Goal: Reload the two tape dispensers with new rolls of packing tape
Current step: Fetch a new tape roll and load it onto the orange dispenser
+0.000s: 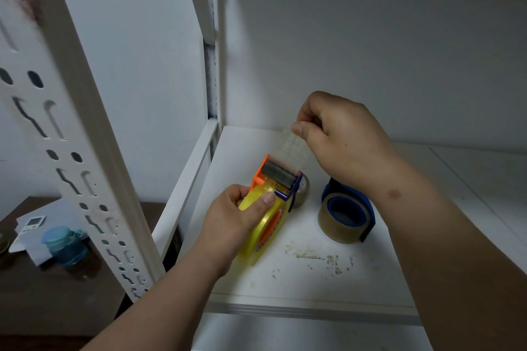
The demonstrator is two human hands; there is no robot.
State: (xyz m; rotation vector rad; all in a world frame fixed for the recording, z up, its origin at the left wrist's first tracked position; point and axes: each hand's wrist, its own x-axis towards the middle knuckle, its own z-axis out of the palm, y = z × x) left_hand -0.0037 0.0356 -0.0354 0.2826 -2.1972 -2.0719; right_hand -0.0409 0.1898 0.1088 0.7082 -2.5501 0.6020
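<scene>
Orange-and-yellow plastic tape dispenser [266,208] gripped in my left hand [231,222], right hand [339,134] pinching clear tape tail [293,145] toward 12 o'clock: slack could let it refold and self-stick.

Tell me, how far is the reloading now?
Blue dispenser on the shelf already carries a roll. In hand: left hand grips the orange dispenser, loaded; right hand pulls its tape end out. Left: finishing this threading.
</scene>
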